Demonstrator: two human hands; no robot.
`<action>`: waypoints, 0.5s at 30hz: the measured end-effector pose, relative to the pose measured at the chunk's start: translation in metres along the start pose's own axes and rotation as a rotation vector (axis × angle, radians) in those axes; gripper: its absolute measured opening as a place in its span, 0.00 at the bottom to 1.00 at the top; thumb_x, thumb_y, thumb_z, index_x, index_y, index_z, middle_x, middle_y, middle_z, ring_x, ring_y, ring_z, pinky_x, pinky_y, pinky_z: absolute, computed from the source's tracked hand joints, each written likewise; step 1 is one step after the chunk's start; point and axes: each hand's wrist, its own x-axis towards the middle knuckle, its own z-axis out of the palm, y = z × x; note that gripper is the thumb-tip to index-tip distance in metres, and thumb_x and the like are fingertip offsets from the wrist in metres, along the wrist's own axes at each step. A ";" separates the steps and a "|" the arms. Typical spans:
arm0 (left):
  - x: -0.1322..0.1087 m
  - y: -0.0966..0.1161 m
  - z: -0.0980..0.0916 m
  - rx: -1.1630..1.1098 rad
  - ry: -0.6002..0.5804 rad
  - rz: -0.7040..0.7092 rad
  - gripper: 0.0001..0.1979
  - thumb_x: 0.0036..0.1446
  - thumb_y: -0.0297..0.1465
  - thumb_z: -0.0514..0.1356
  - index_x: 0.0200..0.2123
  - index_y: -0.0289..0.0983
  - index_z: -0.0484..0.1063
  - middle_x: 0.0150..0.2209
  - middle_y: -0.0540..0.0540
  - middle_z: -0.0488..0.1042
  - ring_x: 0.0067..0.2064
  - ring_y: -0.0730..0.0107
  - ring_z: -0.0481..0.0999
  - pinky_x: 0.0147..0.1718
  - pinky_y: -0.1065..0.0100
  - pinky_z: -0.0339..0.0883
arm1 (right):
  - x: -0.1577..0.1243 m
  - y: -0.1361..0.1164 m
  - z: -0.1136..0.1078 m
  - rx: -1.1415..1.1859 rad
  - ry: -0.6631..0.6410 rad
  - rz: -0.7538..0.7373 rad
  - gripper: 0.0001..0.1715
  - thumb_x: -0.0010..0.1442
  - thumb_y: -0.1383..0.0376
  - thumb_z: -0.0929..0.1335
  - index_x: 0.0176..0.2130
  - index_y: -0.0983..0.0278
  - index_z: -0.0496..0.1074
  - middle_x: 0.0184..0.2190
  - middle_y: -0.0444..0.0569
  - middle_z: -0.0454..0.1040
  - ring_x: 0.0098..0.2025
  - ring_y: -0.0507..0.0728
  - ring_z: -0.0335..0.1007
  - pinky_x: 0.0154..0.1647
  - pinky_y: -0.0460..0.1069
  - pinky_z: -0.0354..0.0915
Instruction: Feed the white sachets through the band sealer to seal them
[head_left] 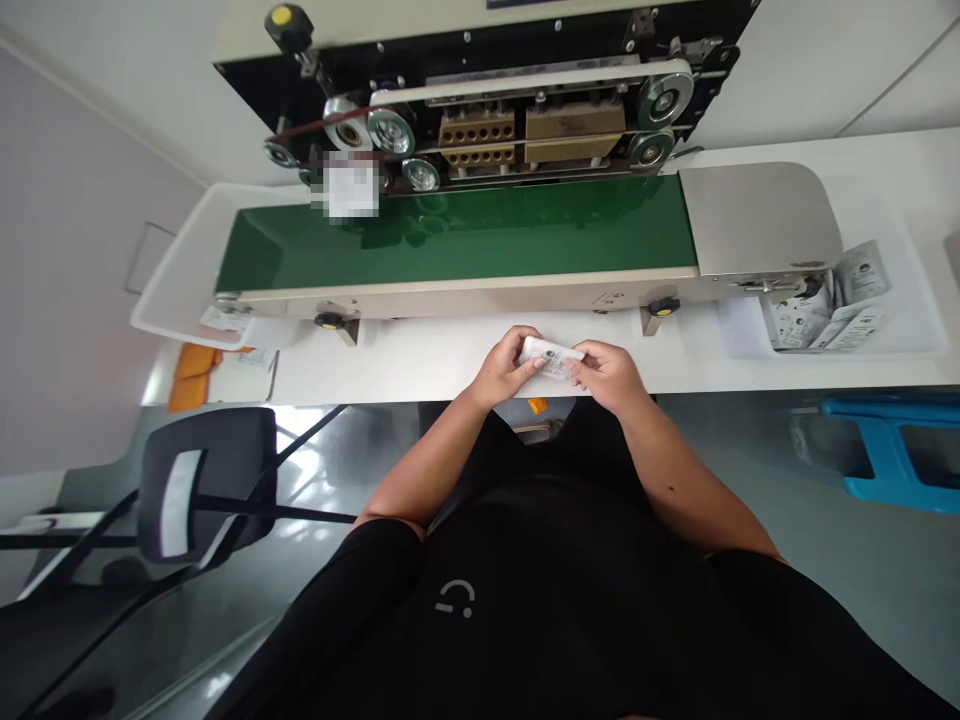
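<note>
A band sealer point(480, 110) stands on the far side of the white desk point(420, 362), with its green conveyor point(450, 240) stretching left to right in front of it. At the far right, printed sachets point(829, 305) lie in a white tray point(739, 330). Near the desk's edge, just in front of the conveyor, the left grip point(510, 368) and right grip point(607, 378) are both closed on a small white packet point(551, 358), pinching its two ends between fingers and thumbs.
</note>
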 end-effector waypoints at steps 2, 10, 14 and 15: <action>0.000 -0.005 0.000 -0.085 0.012 0.015 0.27 0.64 0.50 0.66 0.56 0.39 0.67 0.45 0.43 0.75 0.46 0.63 0.76 0.46 0.64 0.70 | 0.000 -0.017 -0.015 0.122 0.127 -0.017 0.22 0.59 0.48 0.77 0.37 0.64 0.79 0.25 0.46 0.75 0.24 0.51 0.69 0.25 0.48 0.68; 0.001 -0.005 0.000 -0.146 0.007 -0.010 0.26 0.65 0.47 0.67 0.57 0.40 0.66 0.42 0.44 0.74 0.45 0.65 0.75 0.47 0.63 0.70 | 0.015 -0.102 -0.100 0.381 0.358 -0.142 0.14 0.57 0.60 0.80 0.38 0.63 0.77 0.31 0.47 0.79 0.25 0.48 0.70 0.23 0.45 0.67; 0.000 -0.002 -0.001 -0.136 0.002 -0.018 0.25 0.65 0.48 0.66 0.56 0.39 0.67 0.42 0.44 0.75 0.45 0.65 0.76 0.47 0.63 0.70 | 0.035 -0.130 -0.125 0.486 0.478 -0.006 0.08 0.60 0.75 0.73 0.38 0.66 0.71 0.34 0.51 0.80 0.27 0.48 0.73 0.26 0.43 0.70; 0.000 -0.001 -0.001 -0.133 0.001 -0.020 0.25 0.65 0.48 0.66 0.56 0.39 0.68 0.42 0.44 0.75 0.45 0.65 0.76 0.47 0.63 0.70 | 0.041 -0.136 -0.129 0.499 0.513 0.038 0.08 0.61 0.78 0.70 0.38 0.67 0.70 0.35 0.52 0.81 0.29 0.48 0.75 0.28 0.42 0.71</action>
